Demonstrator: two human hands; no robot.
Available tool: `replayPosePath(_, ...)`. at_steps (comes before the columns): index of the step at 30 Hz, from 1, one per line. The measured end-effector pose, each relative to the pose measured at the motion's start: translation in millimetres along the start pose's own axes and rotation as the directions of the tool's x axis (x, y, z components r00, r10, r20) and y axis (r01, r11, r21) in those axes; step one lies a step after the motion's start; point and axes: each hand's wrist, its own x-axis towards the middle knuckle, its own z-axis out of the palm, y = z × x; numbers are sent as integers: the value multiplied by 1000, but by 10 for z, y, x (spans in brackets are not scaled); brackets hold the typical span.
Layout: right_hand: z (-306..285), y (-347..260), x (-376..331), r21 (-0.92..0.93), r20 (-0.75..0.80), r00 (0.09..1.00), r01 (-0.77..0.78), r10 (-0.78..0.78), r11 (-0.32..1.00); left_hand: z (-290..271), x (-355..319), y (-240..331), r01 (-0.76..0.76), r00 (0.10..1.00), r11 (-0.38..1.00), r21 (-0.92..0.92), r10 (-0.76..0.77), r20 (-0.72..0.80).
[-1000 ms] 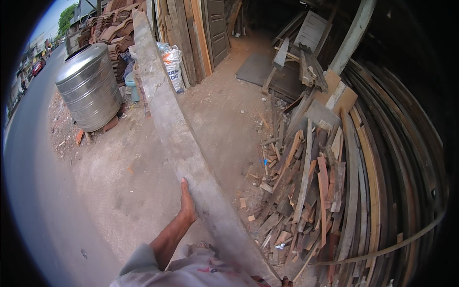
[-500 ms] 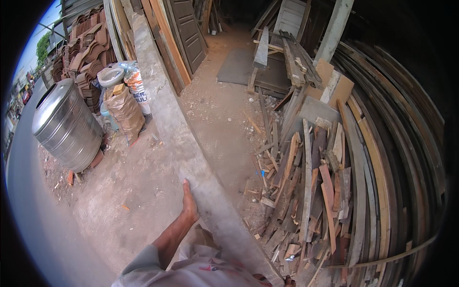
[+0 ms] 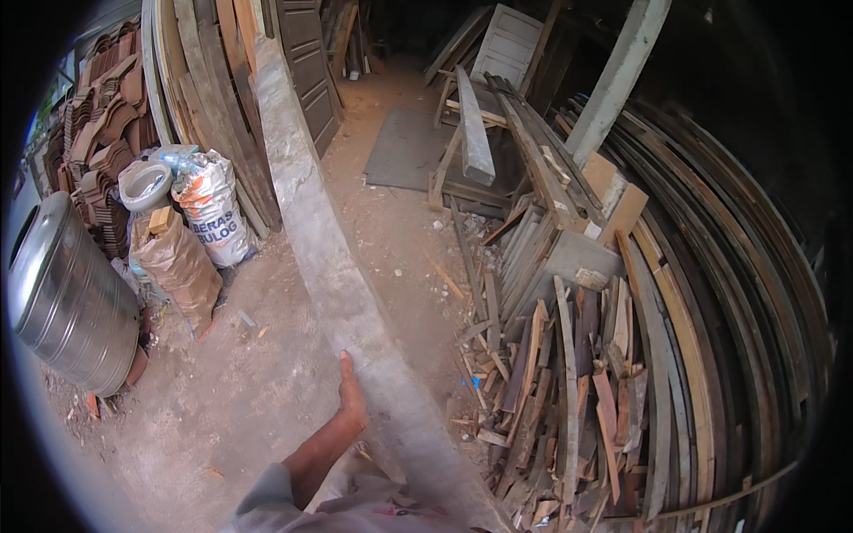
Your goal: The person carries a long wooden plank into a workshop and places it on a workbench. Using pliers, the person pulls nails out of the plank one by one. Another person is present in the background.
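A long, thick grey wooden plank [image 3: 324,244] runs from the lower middle of the head view up to the upper left, tilted across my body. My left hand [image 3: 352,398] grips its left edge, thumb pointing forward along the side. The fingers are hidden beneath the wood. The plank's near end drops out at the lower edge, by my shirt. My right hand does not show.
To the left stand a metal drum [image 3: 80,298], a brown sack [image 3: 178,266], a white sack [image 3: 211,209] and stacked roof tiles [image 3: 111,133]. Wood scraps [image 3: 569,391] and long boards [image 3: 737,311] fill the right. Ahead are a sawhorse bench [image 3: 533,151] and a pale post [image 3: 619,80].
My view has turned left-to-right, so the drum and sacks sit further left and lower. The plank has swung with me, still in my left hand. A bit of my right hand has left the lower edge.
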Motion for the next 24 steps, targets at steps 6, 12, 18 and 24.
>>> replayPosePath(6, 317, -1256, 210, -11, 11, 997, -74, 74, 997, 220, 851, 809, 55, 993, 998, 39, -51, -107)
replayPosePath(12, 599, -2300, 794, 1, -15, 991, -131, 131, 991, 379, 2085, 1301, 146, 989, 988, -43, -146, 7)
replayPosePath(18, 823, -3254, 1386, 35, -16, 979, -202, 203, 979, 647, 3393, 1825, 88, 996, 993, 77, -87, -22)
replayPosePath(24, 922, -4430, 1951, 54, -28, 971, -236, 237, 970, 690, 4742, 2365, 183, 983, 983, 33, -182, -26)
